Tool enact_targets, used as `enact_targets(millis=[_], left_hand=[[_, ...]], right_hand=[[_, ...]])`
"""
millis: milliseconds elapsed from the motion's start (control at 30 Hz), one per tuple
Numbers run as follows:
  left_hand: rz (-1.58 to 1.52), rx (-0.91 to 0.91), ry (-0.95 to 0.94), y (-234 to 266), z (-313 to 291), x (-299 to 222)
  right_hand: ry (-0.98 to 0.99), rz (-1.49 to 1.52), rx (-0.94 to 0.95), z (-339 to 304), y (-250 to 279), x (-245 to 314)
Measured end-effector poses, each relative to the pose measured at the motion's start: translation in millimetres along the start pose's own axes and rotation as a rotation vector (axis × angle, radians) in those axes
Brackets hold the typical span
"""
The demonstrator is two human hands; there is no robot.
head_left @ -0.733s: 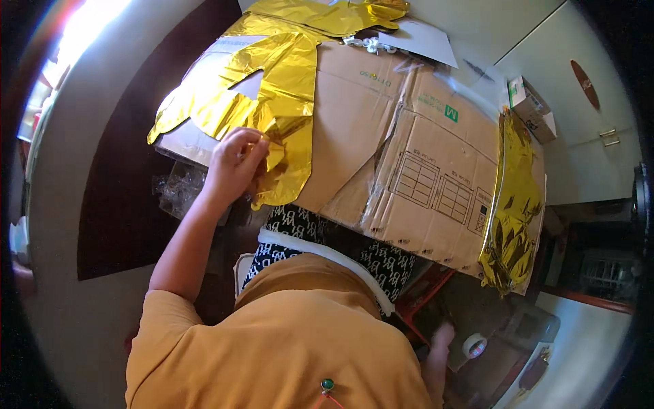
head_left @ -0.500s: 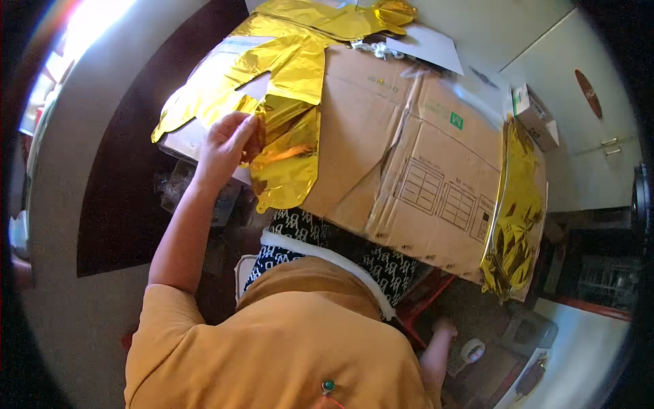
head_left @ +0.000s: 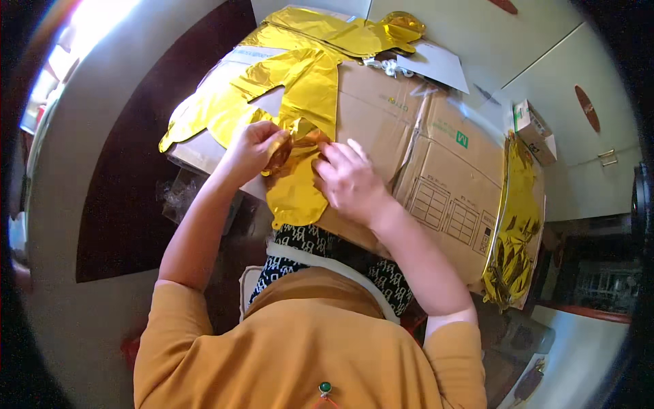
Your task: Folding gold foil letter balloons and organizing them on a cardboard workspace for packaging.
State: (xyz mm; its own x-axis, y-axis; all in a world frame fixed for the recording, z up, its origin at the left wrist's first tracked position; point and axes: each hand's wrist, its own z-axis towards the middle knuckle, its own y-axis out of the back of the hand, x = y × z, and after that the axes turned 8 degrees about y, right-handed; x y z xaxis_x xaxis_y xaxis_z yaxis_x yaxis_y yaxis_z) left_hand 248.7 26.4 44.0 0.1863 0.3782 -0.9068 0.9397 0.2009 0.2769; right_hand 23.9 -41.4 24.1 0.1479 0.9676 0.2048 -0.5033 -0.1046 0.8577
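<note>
A flat gold foil balloon (head_left: 298,198) lies over the near left part of the cardboard, its lower end at the edge by my lap. My left hand (head_left: 253,151) pinches a fold of it, lifting the foil slightly. From the right, my right hand (head_left: 353,178) has its fingertips closed on the same balloon's right side, close to the left hand. Between the two hands the foil is raised and creased. The spot that my right fingertips grip is partly hidden by the hand.
Under the balloon is a large brown cardboard sheet (head_left: 375,102). More gold foil (head_left: 327,34) lies at the far edge, beside white plastic bits (head_left: 388,66) and a white sheet (head_left: 436,65). A foil stack (head_left: 516,225) covers the right edge, near a small box (head_left: 533,133).
My right hand has come up from low on the right and taken hold of the balloon. The left hand still pinches it, and the foil between them is now bunched up.
</note>
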Motion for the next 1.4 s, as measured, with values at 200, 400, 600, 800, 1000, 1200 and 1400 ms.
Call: enact_targets(millis=[200,400,600,800,1000,1200,1400], left_hand=[[-0.442,-0.252,-0.069,91,64,43],[-1.106,-0.111,0.068,195,123,58],[-1.036,-0.094,-0.028,231,170,70],[-1.203,-0.547,-0.039,411,162,96],[-1.023,-1.295,-0.261,522,58,68],[-0.592,-1.316,-0.481,473,-36,-3],[-0.132,-0.797,-0.507,152,-35,-51]], right_hand=[[-0.073,-0.075,0.056,-11,-18,-1],[-0.162,0.092,0.345,57,12,-26],[-0.275,-0.078,0.361,106,-18,-62],[-0.349,-0.041,0.470,107,-25,-68],[-0.388,-0.049,0.480,101,-22,-70],[-0.343,-0.043,0.457,110,-22,-68],[-0.457,0.339,-0.067,66,-5,-73]])
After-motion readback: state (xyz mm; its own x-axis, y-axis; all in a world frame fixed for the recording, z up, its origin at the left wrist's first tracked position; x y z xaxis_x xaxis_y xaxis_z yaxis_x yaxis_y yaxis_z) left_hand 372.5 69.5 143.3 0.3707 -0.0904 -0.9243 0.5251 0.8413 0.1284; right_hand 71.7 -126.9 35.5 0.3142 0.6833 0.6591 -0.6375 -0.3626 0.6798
